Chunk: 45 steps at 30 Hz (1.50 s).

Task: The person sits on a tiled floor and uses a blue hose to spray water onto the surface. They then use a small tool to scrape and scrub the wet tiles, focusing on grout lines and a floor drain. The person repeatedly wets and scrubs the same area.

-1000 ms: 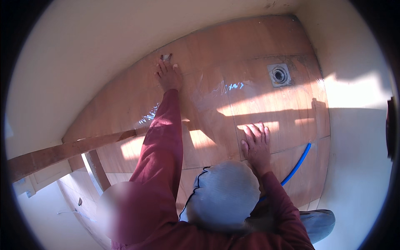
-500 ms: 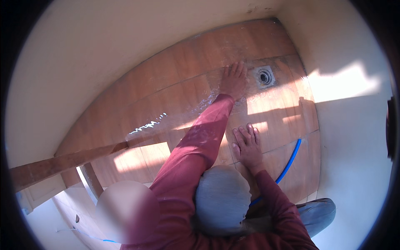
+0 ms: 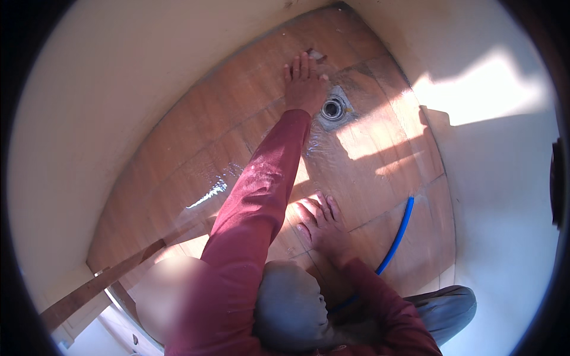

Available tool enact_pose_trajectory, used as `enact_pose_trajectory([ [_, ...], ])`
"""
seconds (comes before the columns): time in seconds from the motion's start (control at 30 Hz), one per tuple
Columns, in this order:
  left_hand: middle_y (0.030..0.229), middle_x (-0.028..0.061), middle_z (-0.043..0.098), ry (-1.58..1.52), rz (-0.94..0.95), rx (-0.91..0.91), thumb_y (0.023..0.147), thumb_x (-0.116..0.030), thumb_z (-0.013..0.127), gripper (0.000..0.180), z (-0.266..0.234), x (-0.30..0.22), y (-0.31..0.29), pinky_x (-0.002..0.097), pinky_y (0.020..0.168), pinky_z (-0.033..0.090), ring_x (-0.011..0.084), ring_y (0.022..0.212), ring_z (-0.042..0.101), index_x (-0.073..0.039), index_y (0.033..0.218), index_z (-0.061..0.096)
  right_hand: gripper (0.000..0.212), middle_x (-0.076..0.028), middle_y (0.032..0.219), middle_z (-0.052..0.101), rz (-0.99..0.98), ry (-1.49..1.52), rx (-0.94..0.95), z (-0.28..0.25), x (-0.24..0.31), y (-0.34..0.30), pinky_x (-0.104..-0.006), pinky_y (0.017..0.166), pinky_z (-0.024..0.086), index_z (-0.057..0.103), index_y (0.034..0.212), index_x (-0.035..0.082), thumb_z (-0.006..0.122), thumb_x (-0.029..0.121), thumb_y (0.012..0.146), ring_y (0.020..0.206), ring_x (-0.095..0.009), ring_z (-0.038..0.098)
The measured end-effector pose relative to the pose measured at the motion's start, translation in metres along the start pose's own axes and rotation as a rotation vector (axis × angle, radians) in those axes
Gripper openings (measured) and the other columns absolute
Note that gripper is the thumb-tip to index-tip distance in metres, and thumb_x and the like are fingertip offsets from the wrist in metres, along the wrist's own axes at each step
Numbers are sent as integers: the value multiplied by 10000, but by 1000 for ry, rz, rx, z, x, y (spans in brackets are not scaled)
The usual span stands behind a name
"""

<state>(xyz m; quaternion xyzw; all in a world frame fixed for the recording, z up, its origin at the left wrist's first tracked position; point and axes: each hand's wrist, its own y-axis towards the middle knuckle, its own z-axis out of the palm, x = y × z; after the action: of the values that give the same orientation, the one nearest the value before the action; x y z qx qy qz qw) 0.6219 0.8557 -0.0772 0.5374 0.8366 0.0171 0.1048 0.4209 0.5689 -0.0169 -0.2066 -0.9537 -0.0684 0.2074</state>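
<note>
My left hand (image 3: 304,86) lies stretched out, palm down, on the wet brown tiled floor (image 3: 368,184), fingers pointing at the far wall. Close to its thumb is a floor drain (image 3: 333,110), a square metal plate with a round opening. A small pale piece with a dark reddish edge (image 3: 317,56) lies just beyond the fingertips; what it is I cannot make out. Nearer to me, my right hand (image 3: 323,230) rests flat on the tiles, fingers spread, holding nothing. Shallow water (image 3: 217,190) glints left of my left sleeve.
A blue hose (image 3: 401,234) curves over the tiles right of my right forearm. Cream walls (image 3: 113,124) meet in the far corner. A brown ledge (image 3: 107,288) runs along the lower left. My bent grey-clad knees (image 3: 291,302) are close below my arms.
My left hand has slid farther forward and nearer the drain, past its left side. The pale piece now shows at the fingertips. The whole view has shifted; my right hand stays on the floor.
</note>
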Motion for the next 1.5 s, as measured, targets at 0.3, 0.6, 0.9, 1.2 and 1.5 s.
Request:
enact_pose_trajectory([
  [0.3, 1686, 191, 269, -77, 98, -24, 1093, -434, 310, 667, 3, 35, -14, 496, 1283, 134, 368, 1572, 208, 5, 1595, 318, 494, -84, 1493, 522, 16, 4, -41, 0, -18, -2, -506, 1242, 299, 557, 1449, 112, 573, 369, 1027, 1475, -316, 417],
  [0.6, 1601, 188, 424, -58, 286, -191, 1067, -380, 394, 571, 32, -43, 153, 496, 1237, 260, 355, 1496, 370, -42, 1526, 436, 485, -71, 1440, 503, 35, 104, 23, -14, -17, 9, -484, 1228, 309, 562, 1413, 115, 615, 365, 1000, 1427, -291, 443],
  [0.9, 1311, 197, 645, -450, 100, -172, 997, -170, 534, 320, 21, -35, 215, 485, 1000, 502, 425, 1247, 574, -81, 1296, 607, 427, -51, 1466, 488, 105, 160, 57, -9, -16, 0, -453, 1241, 298, 575, 1389, 143, 597, 342, 1011, 1464, -255, 403],
  [1.2, 1412, 171, 588, -51, 255, -254, 973, -271, 570, 400, 42, -55, 250, 524, 1026, 492, 445, 1228, 594, -48, 1303, 602, 393, -13, 1486, 476, 132, 150, 70, -8, -19, -1, -441, 1245, 301, 614, 1366, 201, 620, 363, 1008, 1481, -226, 385],
  [1.5, 1186, 260, 705, -53, 96, 10, 975, -226, 533, 349, 43, -54, 286, 502, 921, 554, 418, 1071, 689, -22, 1184, 725, 450, 15, 1482, 490, 147, 155, 108, -6, -13, 3, -436, 1236, 309, 594, 1425, 239, 632, 388, 1001, 1483, -218, 380],
])
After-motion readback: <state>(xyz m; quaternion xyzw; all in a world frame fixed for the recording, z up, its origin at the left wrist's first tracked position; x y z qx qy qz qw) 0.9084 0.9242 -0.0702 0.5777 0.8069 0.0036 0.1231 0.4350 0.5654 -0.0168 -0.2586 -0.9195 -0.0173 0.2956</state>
